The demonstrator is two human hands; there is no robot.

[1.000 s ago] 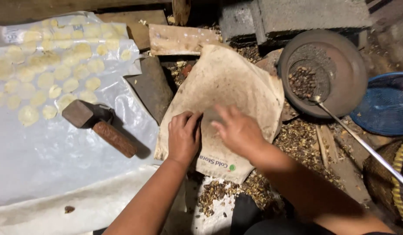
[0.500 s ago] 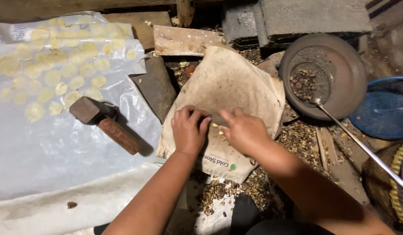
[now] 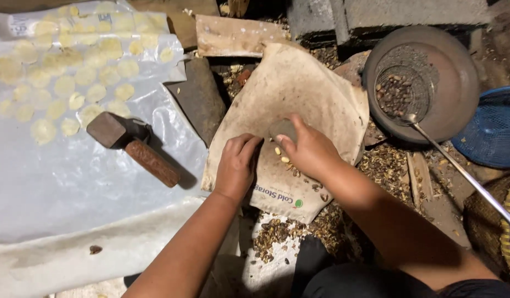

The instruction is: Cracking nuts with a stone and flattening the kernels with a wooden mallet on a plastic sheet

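My right hand (image 3: 310,149) grips a small dark stone (image 3: 282,129) over a worn beige sack (image 3: 299,94) spread on the ground. My left hand (image 3: 237,165) rests curled on the sack beside it, fingertips close to the stone. A few pale kernels (image 3: 282,157) lie on the sack between the two hands. A hammer (image 3: 135,145) with a brown handle lies on a clear plastic sheet (image 3: 73,182) to the left, apart from both hands.
Several flat yellow discs (image 3: 67,72) are laid out on the plastic sheet. A dark round pan (image 3: 459,88) holds a wire ladle of nuts (image 3: 401,94). A blue basket (image 3: 495,129) is at right. Shell scraps (image 3: 387,165) litter the ground; concrete blocks (image 3: 387,16) stand behind.
Both hands drew together from lying flat on the sack. The right hand now holds the stone, and pale kernels show between the hands.
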